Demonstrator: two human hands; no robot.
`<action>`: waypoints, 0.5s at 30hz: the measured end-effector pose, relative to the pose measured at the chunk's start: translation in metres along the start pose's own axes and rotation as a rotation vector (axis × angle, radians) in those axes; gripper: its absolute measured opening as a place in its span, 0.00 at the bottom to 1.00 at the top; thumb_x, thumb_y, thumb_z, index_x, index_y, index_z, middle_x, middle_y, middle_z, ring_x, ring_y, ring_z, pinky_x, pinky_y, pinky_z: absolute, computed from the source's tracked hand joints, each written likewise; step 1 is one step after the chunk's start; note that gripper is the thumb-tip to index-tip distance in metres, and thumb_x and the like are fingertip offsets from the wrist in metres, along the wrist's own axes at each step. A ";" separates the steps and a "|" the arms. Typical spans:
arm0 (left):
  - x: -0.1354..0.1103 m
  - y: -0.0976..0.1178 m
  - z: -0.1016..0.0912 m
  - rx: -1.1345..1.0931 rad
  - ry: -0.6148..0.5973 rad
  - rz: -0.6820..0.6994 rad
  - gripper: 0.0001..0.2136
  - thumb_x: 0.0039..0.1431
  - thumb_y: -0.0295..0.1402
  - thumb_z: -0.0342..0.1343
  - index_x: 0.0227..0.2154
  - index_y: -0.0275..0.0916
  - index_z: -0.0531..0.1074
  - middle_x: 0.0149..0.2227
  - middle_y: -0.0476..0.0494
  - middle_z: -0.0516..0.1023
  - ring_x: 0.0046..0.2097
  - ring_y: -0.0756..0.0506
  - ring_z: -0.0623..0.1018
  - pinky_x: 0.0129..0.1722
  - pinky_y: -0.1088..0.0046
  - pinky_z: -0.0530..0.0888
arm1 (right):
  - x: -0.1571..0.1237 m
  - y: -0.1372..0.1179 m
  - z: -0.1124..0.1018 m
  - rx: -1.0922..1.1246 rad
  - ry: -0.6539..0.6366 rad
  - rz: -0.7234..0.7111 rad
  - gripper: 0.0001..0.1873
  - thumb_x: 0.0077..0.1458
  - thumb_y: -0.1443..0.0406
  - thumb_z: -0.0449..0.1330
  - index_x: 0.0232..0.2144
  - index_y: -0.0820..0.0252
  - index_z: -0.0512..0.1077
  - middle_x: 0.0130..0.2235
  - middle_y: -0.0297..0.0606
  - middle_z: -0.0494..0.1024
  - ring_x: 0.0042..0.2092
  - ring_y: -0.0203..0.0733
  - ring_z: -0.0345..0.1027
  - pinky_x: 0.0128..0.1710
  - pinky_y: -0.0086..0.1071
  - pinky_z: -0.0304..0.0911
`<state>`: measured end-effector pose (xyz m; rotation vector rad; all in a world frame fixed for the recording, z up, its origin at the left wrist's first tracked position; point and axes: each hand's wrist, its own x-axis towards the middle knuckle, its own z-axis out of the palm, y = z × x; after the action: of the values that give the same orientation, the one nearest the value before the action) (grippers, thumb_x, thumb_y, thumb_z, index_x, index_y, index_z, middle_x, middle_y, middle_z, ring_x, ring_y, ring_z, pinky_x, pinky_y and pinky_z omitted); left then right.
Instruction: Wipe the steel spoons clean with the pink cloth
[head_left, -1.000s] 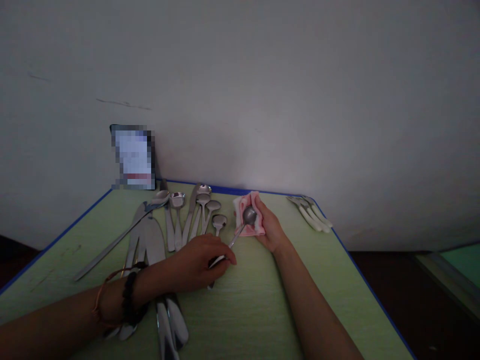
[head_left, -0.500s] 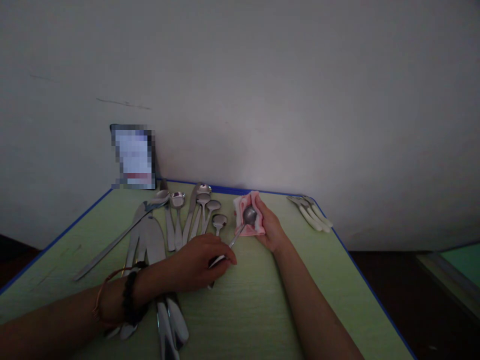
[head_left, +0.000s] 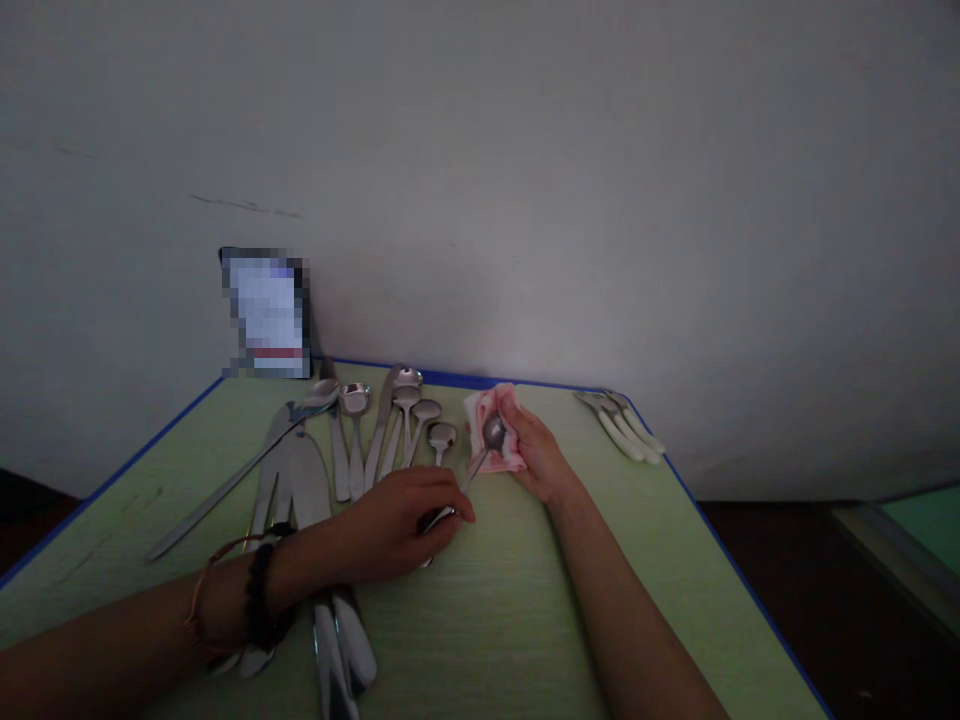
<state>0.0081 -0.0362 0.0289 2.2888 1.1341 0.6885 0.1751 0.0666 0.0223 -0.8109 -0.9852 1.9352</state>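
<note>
the spoon (head_left: 493, 433) has edged left, left hand (head_left: 397, 522) gripping its handle, right hand (head_left: 537, 456) clutching the pink cloth (head_left: 478, 409).

The left hand (head_left: 409, 515) holds a spoon (head_left: 480, 455) by its handle. The right hand (head_left: 536, 455) presses a pink cloth (head_left: 491, 420) around the spoon's bowl. More spoons (head_left: 390, 420) lie on the green table (head_left: 510, 600).

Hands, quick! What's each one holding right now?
Left hand: closed on the spoon, pinching its handle.
Right hand: closed on the pink cloth, cupped round the spoon's bowl.
</note>
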 end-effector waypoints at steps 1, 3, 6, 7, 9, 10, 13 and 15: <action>0.000 0.000 0.000 0.003 -0.002 -0.002 0.10 0.60 0.27 0.48 0.38 0.38 0.74 0.33 0.46 0.73 0.35 0.49 0.72 0.37 0.75 0.67 | 0.000 0.000 0.000 0.004 -0.004 -0.001 0.19 0.44 0.52 0.65 0.31 0.61 0.72 0.24 0.31 0.75 0.24 0.33 0.65 0.26 0.27 0.60; 0.000 0.000 0.000 0.008 -0.005 -0.013 0.10 0.60 0.27 0.48 0.38 0.38 0.73 0.32 0.46 0.73 0.35 0.49 0.72 0.36 0.75 0.67 | 0.000 0.000 0.000 0.012 -0.012 0.001 0.19 0.45 0.52 0.65 0.32 0.61 0.72 0.25 0.32 0.76 0.25 0.34 0.66 0.28 0.27 0.61; 0.000 -0.001 0.000 0.002 -0.003 -0.022 0.10 0.60 0.27 0.48 0.38 0.39 0.73 0.32 0.46 0.73 0.34 0.49 0.72 0.37 0.75 0.67 | 0.001 0.001 0.000 0.025 -0.022 0.007 0.19 0.45 0.52 0.65 0.32 0.61 0.72 0.27 0.32 0.77 0.27 0.35 0.68 0.29 0.28 0.63; 0.000 -0.001 0.000 -0.003 -0.003 -0.021 0.10 0.60 0.27 0.47 0.39 0.39 0.73 0.32 0.46 0.73 0.35 0.49 0.72 0.37 0.75 0.67 | 0.001 0.001 0.000 0.032 -0.020 0.009 0.19 0.44 0.52 0.65 0.32 0.61 0.72 0.27 0.32 0.77 0.28 0.35 0.69 0.30 0.28 0.63; -0.001 -0.002 0.000 -0.017 -0.009 -0.013 0.11 0.61 0.27 0.46 0.40 0.39 0.73 0.34 0.46 0.74 0.37 0.49 0.73 0.40 0.74 0.67 | 0.001 0.002 -0.001 0.046 -0.009 0.013 0.19 0.44 0.52 0.66 0.33 0.61 0.72 0.27 0.33 0.78 0.30 0.37 0.71 0.31 0.28 0.64; -0.001 -0.002 0.000 -0.026 -0.011 -0.006 0.11 0.61 0.27 0.45 0.40 0.39 0.72 0.34 0.46 0.75 0.38 0.49 0.73 0.41 0.74 0.67 | 0.001 0.002 -0.001 0.050 -0.004 0.014 0.19 0.44 0.53 0.66 0.33 0.61 0.72 0.27 0.33 0.78 0.31 0.37 0.71 0.31 0.29 0.64; -0.001 -0.004 0.001 -0.051 -0.011 -0.006 0.11 0.62 0.27 0.44 0.41 0.38 0.72 0.36 0.45 0.76 0.40 0.48 0.74 0.43 0.73 0.68 | 0.003 0.003 -0.002 0.059 -0.009 0.015 0.19 0.44 0.52 0.65 0.33 0.60 0.72 0.27 0.33 0.78 0.32 0.38 0.72 0.32 0.29 0.65; -0.001 -0.004 0.001 -0.070 -0.007 -0.022 0.12 0.62 0.27 0.44 0.41 0.39 0.72 0.35 0.45 0.76 0.39 0.48 0.74 0.42 0.74 0.68 | 0.004 0.003 -0.002 0.078 -0.015 0.033 0.19 0.46 0.51 0.64 0.33 0.60 0.72 0.27 0.35 0.78 0.32 0.39 0.73 0.32 0.30 0.66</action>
<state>0.0056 -0.0351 0.0250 2.2155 1.1128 0.7006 0.1736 0.0699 0.0177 -0.7734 -0.9040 1.9984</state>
